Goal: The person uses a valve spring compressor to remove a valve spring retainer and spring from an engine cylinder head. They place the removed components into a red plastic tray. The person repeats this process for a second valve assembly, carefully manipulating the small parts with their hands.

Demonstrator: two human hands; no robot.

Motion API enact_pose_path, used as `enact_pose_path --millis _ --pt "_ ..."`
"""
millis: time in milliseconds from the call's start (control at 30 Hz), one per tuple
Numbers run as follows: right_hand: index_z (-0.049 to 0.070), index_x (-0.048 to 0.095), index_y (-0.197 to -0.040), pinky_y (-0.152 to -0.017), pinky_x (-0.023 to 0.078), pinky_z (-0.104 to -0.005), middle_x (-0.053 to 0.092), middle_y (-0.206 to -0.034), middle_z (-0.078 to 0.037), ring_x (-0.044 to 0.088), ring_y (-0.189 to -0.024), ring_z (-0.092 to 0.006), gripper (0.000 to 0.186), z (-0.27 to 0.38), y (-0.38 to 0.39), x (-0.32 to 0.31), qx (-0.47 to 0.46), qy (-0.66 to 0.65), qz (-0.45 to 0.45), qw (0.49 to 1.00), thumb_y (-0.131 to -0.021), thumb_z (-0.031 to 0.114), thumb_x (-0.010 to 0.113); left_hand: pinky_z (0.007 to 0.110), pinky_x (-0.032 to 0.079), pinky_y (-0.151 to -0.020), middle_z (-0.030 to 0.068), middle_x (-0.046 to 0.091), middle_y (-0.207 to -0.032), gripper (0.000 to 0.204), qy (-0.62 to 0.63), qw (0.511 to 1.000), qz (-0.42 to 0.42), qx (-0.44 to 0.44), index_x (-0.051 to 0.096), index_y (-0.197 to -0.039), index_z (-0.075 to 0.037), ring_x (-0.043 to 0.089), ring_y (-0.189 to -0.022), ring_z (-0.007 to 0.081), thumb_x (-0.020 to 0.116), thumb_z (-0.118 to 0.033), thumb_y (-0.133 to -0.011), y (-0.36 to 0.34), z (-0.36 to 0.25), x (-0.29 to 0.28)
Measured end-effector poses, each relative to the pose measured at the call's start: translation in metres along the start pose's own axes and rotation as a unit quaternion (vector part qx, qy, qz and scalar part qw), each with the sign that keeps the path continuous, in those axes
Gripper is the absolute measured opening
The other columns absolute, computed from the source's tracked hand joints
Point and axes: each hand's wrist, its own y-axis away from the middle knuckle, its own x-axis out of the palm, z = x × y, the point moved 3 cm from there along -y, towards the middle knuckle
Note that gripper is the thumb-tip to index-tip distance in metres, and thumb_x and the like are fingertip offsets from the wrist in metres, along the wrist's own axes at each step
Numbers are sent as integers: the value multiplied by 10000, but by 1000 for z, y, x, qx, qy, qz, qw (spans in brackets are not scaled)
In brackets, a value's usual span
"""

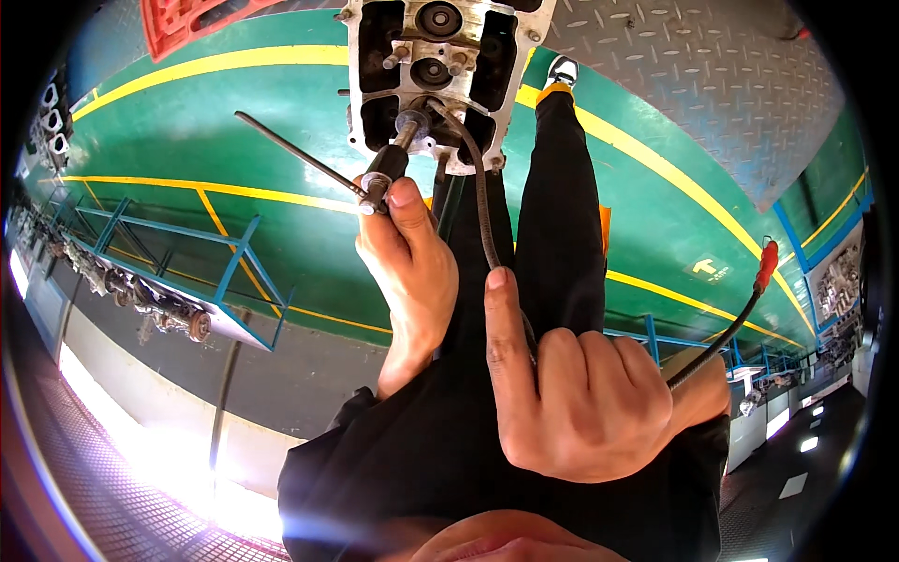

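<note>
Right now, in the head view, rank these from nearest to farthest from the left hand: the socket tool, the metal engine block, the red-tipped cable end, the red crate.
1. Socket tool, in the left hand.
2. Metal engine block, just above.
3. Red crate, upper left.
4. Red-tipped cable end, far right.
The last two are nearly too close to call.

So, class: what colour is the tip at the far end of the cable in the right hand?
Red tip, on the dark cable held by the right hand; head view.

engine head (440,75) cropped at top edge

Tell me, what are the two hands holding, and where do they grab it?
The left hand pinches the black handle end of a T-bar tool set into the metal engine part. The right hand grips a thin flexible cable along its middle.
</note>
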Motion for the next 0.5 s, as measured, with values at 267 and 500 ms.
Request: enact_pose_path --millis 267,500 --pt "29 750 -1101 -401 214 -263 222 -553 14 286 -430 -105 444 8 -1 1 -9 33 1 999 -686 1 595 304 259 -450 25 416 -540 332 -31 999 19 18 556 -1034 46 329 -486 95 488 -279 -1051 4 7 1" --pt "22 740 -1129 -400 217 -256 216 -556 18 284 -432 -99 448 7 5 3 -12 30 8 999 -701 3 609 315 252 -451 32 422 -542 345 1 1000 6 2 562 -1027 53 329 -484 103 482 -282 -1054 5 2 2"
